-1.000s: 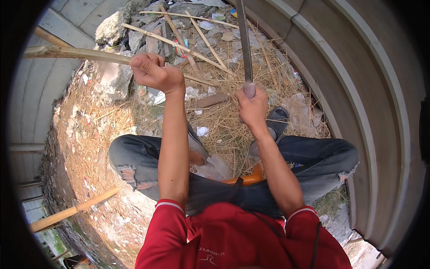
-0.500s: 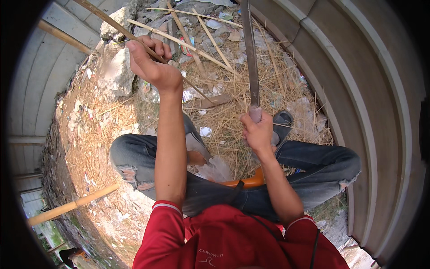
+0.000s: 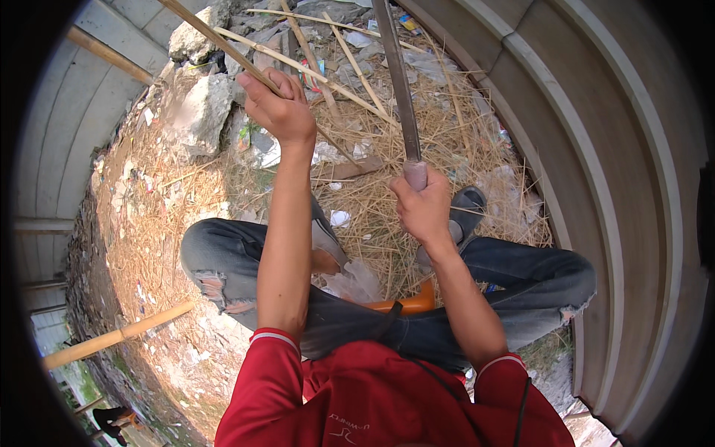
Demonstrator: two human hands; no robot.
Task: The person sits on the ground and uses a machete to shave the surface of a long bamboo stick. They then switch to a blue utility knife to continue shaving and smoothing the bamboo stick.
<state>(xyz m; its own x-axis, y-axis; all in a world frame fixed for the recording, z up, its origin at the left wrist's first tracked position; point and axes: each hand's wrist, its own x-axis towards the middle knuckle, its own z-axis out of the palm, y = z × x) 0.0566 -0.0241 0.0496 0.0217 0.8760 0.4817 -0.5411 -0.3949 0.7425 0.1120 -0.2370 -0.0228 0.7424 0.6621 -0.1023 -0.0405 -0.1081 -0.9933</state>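
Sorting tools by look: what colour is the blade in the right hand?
Dull grey blade, with a pale handle in the right hand; head view.

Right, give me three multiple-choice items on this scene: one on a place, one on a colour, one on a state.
1. Where does the pale broken rock lie?
A. ahead and to the person's left
B. on the person's lap
C. beside the right shoe

2. What colour is the stool that shows between the person's legs?
A. blue
B. orange
C. white

3. How is the right hand set?
A. open and flat on the straw
B. resting on a knee
C. closed around the handle of the long blade

Answers: 1 A, the rock sits left of the left hand, which grips a bamboo stick. 2 B, an orange edge shows under the jeans. 3 C, the fingers wrap the handle, with the blade pointing away.
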